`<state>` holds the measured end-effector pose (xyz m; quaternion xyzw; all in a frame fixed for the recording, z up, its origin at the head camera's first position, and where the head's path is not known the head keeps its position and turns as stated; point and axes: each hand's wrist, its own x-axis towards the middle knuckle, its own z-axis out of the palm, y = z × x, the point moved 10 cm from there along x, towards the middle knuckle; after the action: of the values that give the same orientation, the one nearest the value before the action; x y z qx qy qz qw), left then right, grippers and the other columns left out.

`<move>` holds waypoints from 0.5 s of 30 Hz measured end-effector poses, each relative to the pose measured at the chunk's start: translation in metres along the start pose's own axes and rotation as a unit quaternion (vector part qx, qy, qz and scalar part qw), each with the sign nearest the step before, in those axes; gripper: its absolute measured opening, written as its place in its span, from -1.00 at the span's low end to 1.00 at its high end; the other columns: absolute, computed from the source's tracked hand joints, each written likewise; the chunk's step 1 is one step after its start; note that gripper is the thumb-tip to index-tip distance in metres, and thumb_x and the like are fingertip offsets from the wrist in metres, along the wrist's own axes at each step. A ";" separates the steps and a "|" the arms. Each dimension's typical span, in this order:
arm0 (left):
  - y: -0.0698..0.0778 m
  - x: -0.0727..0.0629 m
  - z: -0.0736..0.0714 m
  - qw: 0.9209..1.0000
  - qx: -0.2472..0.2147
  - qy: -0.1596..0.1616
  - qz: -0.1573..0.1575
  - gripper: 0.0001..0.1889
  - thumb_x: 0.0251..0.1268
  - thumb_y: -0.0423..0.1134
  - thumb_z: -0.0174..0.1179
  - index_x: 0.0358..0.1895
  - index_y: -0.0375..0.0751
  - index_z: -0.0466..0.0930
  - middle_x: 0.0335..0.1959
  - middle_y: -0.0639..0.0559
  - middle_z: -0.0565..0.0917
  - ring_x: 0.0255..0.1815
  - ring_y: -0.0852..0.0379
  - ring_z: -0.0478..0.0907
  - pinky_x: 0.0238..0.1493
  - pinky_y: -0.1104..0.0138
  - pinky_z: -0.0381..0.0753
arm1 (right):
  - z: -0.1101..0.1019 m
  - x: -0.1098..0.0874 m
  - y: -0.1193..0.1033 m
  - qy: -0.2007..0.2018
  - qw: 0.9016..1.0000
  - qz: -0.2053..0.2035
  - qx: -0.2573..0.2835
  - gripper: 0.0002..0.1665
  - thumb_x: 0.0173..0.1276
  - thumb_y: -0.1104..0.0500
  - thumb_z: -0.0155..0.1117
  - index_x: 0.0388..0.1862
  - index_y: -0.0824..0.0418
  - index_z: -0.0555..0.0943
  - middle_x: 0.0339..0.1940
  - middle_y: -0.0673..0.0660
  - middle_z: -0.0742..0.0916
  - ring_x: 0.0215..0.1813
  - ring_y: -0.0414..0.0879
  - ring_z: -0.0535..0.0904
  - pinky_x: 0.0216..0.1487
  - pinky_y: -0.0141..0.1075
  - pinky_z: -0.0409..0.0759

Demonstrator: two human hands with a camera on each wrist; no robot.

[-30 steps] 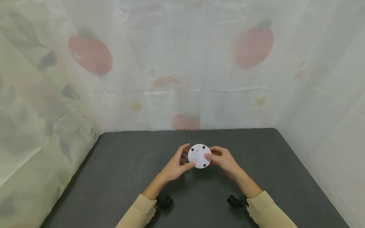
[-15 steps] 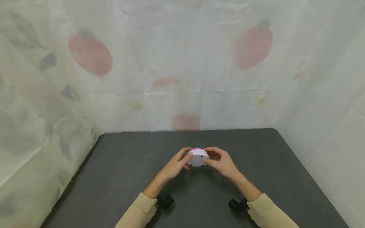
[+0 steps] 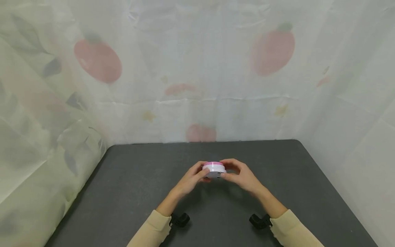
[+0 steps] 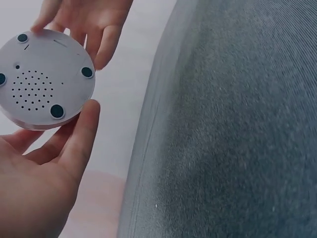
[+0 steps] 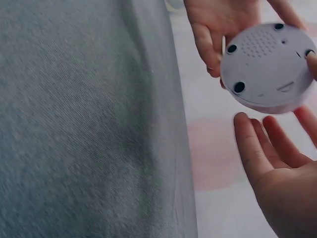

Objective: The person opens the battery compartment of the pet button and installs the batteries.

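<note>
Between both hands, above the dark table, is a round white device (image 3: 214, 168) with a pink top. Its flat underside faces the wrist cameras. In the left wrist view that underside (image 4: 39, 82) has a patch of small holes and several dark round feet. My left hand (image 3: 189, 179) grips the device's left side, thumb at the near edge and fingers behind. My right hand (image 3: 242, 176) pinches it from the right, with the thumb low on the near side. In the right wrist view, some fingers of the right hand (image 5: 277, 173) stand apart below the device (image 5: 267, 67).
The dark grey table (image 3: 123, 192) spreads out around the hands. A pale curtain (image 3: 231, 68) with strawberry prints hangs behind it, and more fabric (image 3: 40, 137) hangs at the left. Black wrist mounts (image 3: 180, 220) sit by both light sleeves (image 3: 151, 228).
The device has tipped from its underside facing the head camera to nearly level, so the pink top now shows. The left thumb has shifted up along its edge; both hands stay around it.
</note>
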<state>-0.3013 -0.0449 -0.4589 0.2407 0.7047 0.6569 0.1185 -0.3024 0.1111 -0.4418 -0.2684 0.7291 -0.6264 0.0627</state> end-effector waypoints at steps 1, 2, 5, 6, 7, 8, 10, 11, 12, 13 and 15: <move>0.000 0.000 -0.001 1.000 0.005 0.002 0.005 -0.55 0.62 -0.18 0.04 0.37 -0.40 0.33 0.16 -0.26 0.52 0.13 -0.30 0.55 0.15 -0.03 0.58 | 0.000 0.000 0.001 -0.007 1.000 0.011 0.004 -0.48 0.45 0.17 0.34 0.34 0.19 0.51 0.26 0.19 0.60 0.28 0.25 0.51 0.10 -0.19 0.61; 0.000 0.000 -0.002 1.000 0.011 0.004 0.010 -0.55 0.61 -0.19 0.06 0.37 -0.39 0.33 0.16 -0.26 0.52 0.13 -0.30 0.54 0.15 -0.01 0.58 | 0.000 0.000 0.002 -0.014 1.000 0.020 0.009 -0.48 0.47 0.15 0.33 0.36 0.19 0.49 0.26 0.21 0.60 0.26 0.30 0.51 0.12 -0.13 0.61; 0.000 -0.001 -0.006 0.999 0.038 0.013 0.018 -0.53 0.57 -0.20 0.12 0.39 -0.33 0.34 0.18 -0.23 0.53 0.14 -0.23 0.55 0.16 0.08 0.59 | 0.000 0.002 0.007 -0.024 0.998 0.049 0.025 -0.46 0.51 0.10 0.28 0.38 0.23 0.46 0.26 0.24 0.60 0.20 0.34 0.55 0.15 0.06 0.59; -0.001 -0.001 -0.007 0.998 0.050 0.016 0.017 -0.51 0.55 -0.20 0.14 0.41 -0.32 0.34 0.19 -0.20 0.53 0.14 -0.20 0.55 0.16 0.13 0.59 | 0.001 0.002 0.009 -0.027 0.997 0.058 0.030 -0.45 0.51 0.10 0.28 0.39 0.24 0.45 0.26 0.25 0.60 0.19 0.32 0.56 0.17 0.12 0.56; -0.001 -0.001 -0.007 0.998 0.062 0.019 0.015 -0.49 0.53 -0.20 0.17 0.42 -0.30 0.34 0.20 -0.18 0.54 0.14 -0.15 0.55 0.15 0.17 0.58 | 0.002 0.003 0.011 -0.030 0.997 0.067 0.030 -0.44 0.51 0.09 0.28 0.39 0.26 0.45 0.26 0.25 0.60 0.18 0.29 0.58 0.19 0.16 0.54; -0.002 -0.001 -0.007 0.997 0.071 0.020 0.011 -0.47 0.51 -0.19 0.19 0.43 -0.29 0.33 0.21 -0.16 0.53 0.14 -0.12 0.55 0.14 0.20 0.57 | 0.002 0.004 0.014 -0.031 0.996 0.074 0.031 -0.43 0.50 0.08 0.29 0.39 0.27 0.44 0.26 0.26 0.60 0.17 0.26 0.58 0.20 0.17 0.52; -0.003 0.000 -0.007 0.996 0.084 0.021 0.002 -0.43 0.47 -0.18 0.24 0.45 -0.26 0.32 0.23 -0.11 0.52 0.14 -0.03 0.54 0.12 0.25 0.56 | 0.003 0.005 0.018 -0.033 0.995 0.088 0.024 -0.39 0.49 0.06 0.31 0.40 0.28 0.43 0.27 0.25 0.59 0.19 0.15 0.58 0.22 0.12 0.52; -0.004 0.000 -0.007 0.996 0.087 0.020 -0.003 -0.40 0.45 -0.19 0.26 0.45 -0.26 0.31 0.25 -0.10 0.51 0.15 -0.01 0.53 0.11 0.25 0.55 | 0.003 0.006 0.019 -0.034 0.995 0.094 0.023 -0.37 0.47 0.06 0.33 0.40 0.28 0.43 0.27 0.25 0.59 0.22 0.12 0.57 0.23 0.09 0.52; -0.004 0.001 -0.006 0.996 0.085 0.019 -0.005 -0.38 0.44 -0.20 0.27 0.46 -0.28 0.29 0.26 -0.11 0.50 0.15 -0.02 0.53 0.11 0.24 0.56 | 0.004 0.006 0.020 -0.036 0.994 0.097 0.024 -0.35 0.46 0.06 0.34 0.41 0.30 0.41 0.29 0.26 0.58 0.24 0.12 0.55 0.23 0.06 0.53; -0.004 0.002 -0.005 0.996 0.082 0.018 -0.007 -0.37 0.43 -0.21 0.29 0.46 -0.28 0.28 0.28 -0.11 0.48 0.15 -0.03 0.53 0.11 0.23 0.56 | 0.004 0.007 0.021 -0.036 0.994 0.100 0.024 -0.33 0.44 0.06 0.35 0.42 0.30 0.40 0.30 0.26 0.57 0.27 0.12 0.53 0.23 0.01 0.54; -0.005 0.004 -0.005 0.996 0.080 0.021 -0.014 -0.34 0.39 -0.21 0.32 0.47 -0.27 0.27 0.30 -0.10 0.47 0.17 -0.02 0.52 0.12 0.21 0.56 | 0.003 0.009 0.022 -0.037 0.994 0.100 0.027 -0.29 0.42 0.09 0.38 0.43 0.33 0.37 0.33 0.28 0.55 0.32 0.16 0.50 0.20 -0.06 0.55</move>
<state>-0.3081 -0.0479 -0.4627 0.2257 0.7609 0.6011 0.0937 -0.3152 0.1057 -0.4613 -0.2153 0.7323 -0.6260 0.1595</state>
